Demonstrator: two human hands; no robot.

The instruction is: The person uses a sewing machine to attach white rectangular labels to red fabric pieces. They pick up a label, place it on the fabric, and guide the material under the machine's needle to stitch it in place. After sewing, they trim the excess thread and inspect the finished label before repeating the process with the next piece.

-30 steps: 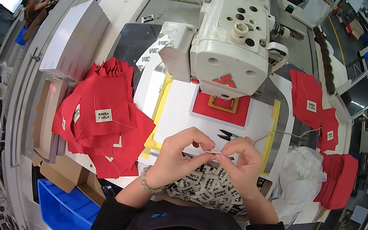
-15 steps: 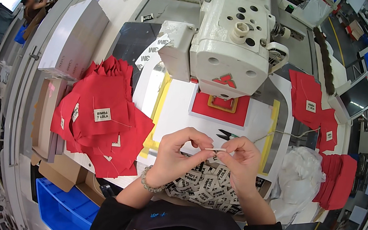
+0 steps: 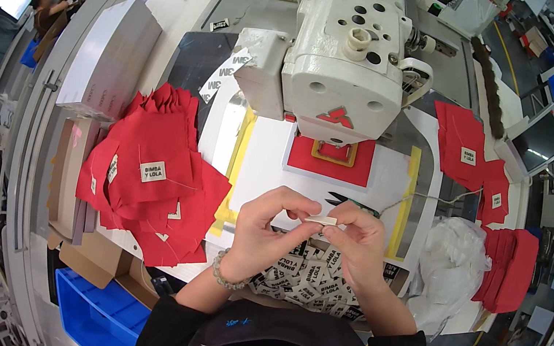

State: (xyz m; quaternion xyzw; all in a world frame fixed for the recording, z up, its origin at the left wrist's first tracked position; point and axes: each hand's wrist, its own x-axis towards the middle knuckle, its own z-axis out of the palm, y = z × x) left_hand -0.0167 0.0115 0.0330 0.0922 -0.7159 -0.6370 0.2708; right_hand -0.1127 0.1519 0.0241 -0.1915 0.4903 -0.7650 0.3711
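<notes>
Between the fingertips of my left hand (image 3: 271,235) and my right hand (image 3: 356,248) is a small cream fabric label (image 3: 321,220), pinched from both ends and seen nearly edge-on. Below my hands lies a heap of loose printed labels (image 3: 312,274). Just beyond my right fingers, thread snips (image 3: 353,203) with dark blades rest on the white work plate (image 3: 259,188). Farther off, under the head of the white sewing machine (image 3: 340,88), a red fabric piece (image 3: 300,153) lies flat beneath a yellowish rectangular clamp frame (image 3: 333,152).
Red pieces with sewn-on labels (image 3: 163,190) are piled at left, beside a white box (image 3: 110,58). At right sit a clear plastic bag (image 3: 451,267), a stack of red pieces (image 3: 515,271) and labelled red pieces (image 3: 456,145). A blue crate (image 3: 100,316) stands lower left.
The label between my fingers has tilted and shows more of its pale face. My hands have shifted very slightly left and away from me.
</notes>
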